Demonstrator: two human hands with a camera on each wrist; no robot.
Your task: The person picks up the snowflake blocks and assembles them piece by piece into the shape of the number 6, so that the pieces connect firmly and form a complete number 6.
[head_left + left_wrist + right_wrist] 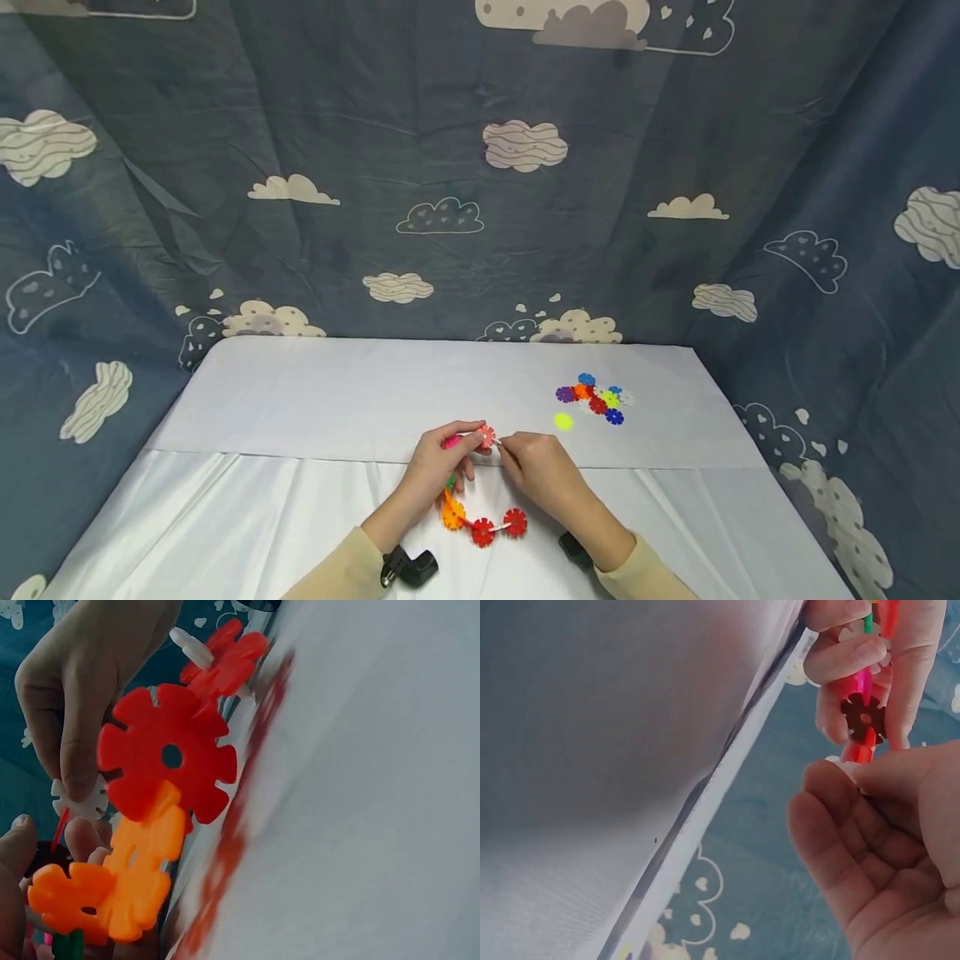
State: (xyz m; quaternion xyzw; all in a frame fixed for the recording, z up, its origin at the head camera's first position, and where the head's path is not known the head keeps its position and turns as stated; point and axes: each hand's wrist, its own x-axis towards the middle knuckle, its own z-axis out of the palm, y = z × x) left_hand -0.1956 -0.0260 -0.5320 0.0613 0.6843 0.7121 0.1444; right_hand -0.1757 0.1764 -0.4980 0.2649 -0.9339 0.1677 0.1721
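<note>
A chain of interlocking notched plastic discs (482, 533) curves below my hands in the head view, in red, white, orange and green. My left hand (437, 462) holds its upper end, pinching near a salmon-coloured disc (487, 435) with a pink one beside it. Between thumb and fingertips, my right hand (540, 467) pinches a white disc (81, 804) right at that end, where a thin red edge meets it in the left wrist view. Large in that view hang a red disc (131, 754) and an orange disc (150, 892). My right fingers partly cover the white disc.
Loose discs (597, 405) in several colours lie in a cluster at the back right of the white-covered table (337, 400), with a yellow disc (563, 422) slightly apart. A dark cloud-print curtain (360, 125) surrounds the table's back and sides.
</note>
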